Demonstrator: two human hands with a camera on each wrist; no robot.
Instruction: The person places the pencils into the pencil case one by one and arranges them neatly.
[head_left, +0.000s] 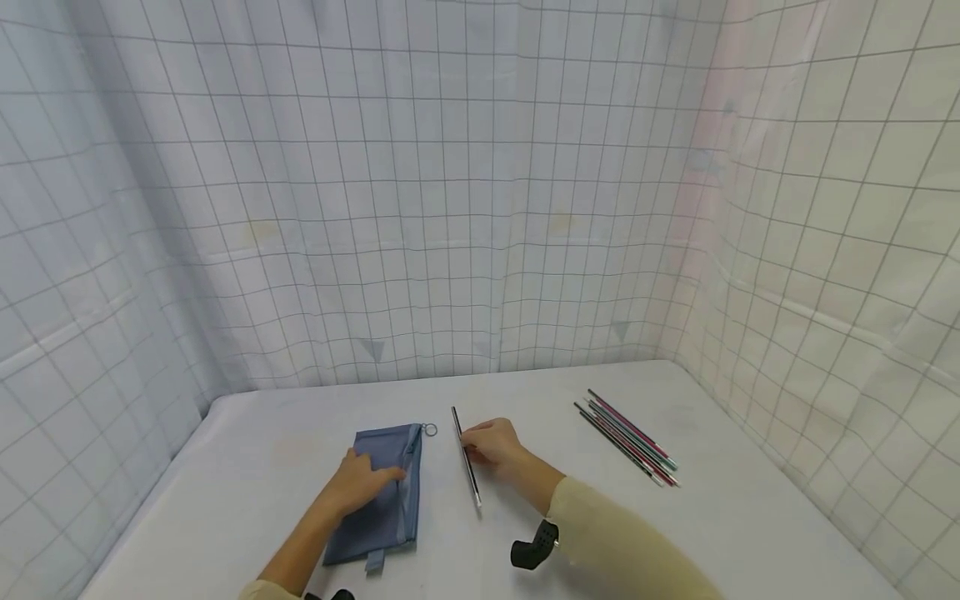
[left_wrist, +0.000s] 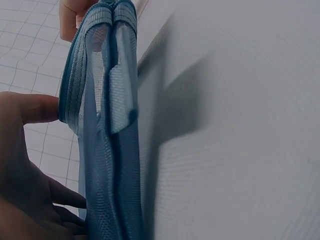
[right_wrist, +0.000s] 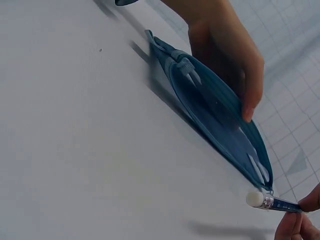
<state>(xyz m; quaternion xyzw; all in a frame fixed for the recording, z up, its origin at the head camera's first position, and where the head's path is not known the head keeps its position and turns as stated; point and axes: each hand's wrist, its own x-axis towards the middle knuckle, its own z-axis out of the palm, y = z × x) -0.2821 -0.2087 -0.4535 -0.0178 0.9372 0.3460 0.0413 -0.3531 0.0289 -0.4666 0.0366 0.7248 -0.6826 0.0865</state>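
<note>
The left hand (head_left: 362, 487) lies spread on a blue, rectangular mesh pouch (head_left: 375, 522), apparently steadying it agape; just right of the pouch, the right hand (head_left: 495, 443) pinches a slim, dark, white-ended pencil (head_left: 470, 472).

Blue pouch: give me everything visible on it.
The blue pouch looks like soft mesh or woven fabric. It lies roughly flat on the white table, its zip open and its long mouth gaping towards the person's right. A small ring hangs at the far corner, a fabric tab at the near end. The left hand rests on top, thumb at the rim.
</note>
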